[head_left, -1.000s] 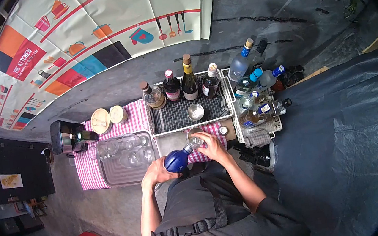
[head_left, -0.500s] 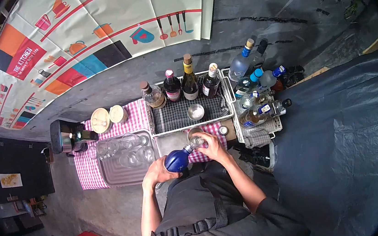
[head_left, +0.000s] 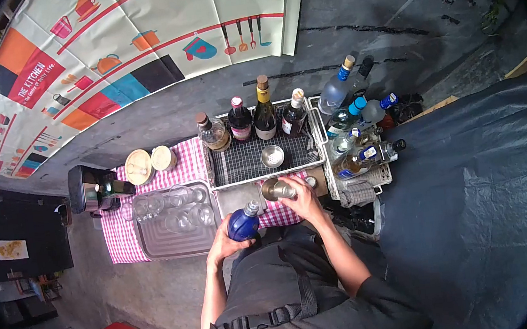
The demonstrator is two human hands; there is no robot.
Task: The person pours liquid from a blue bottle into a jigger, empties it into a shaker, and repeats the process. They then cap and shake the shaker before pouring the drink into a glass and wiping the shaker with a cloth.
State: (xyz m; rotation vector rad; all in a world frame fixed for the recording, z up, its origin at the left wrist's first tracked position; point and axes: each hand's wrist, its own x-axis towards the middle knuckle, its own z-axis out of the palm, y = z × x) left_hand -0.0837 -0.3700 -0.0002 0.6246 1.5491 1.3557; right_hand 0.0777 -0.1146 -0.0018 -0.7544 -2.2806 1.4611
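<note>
My left hand (head_left: 221, 244) is wrapped round a round-bodied blue bottle (head_left: 242, 226), whose silvery neck points up and slightly right. In my right hand (head_left: 306, 202) is a small clear glass (head_left: 284, 190), tipped sideways with its rim right at a metal cup (head_left: 270, 188). The cup stands at the front of the table, by the checked cloth (head_left: 280, 215). A small round-topped item (head_left: 311, 182) sits just right of my right hand.
A white wire basket (head_left: 270, 180) behind my hands holds several bottles and a small metal bowl (head_left: 272, 157). More bottles crowd a second basket (head_left: 380, 176) at right. Several upturned-looking glasses (head_left: 182, 219) lie on a grey tray (head_left: 170, 251), near two light round containers (head_left: 140, 166).
The bottle has come away from the small glass, down and left, and tilted back upright. My right hand has shifted right and tipped the glass toward the metal cup.
</note>
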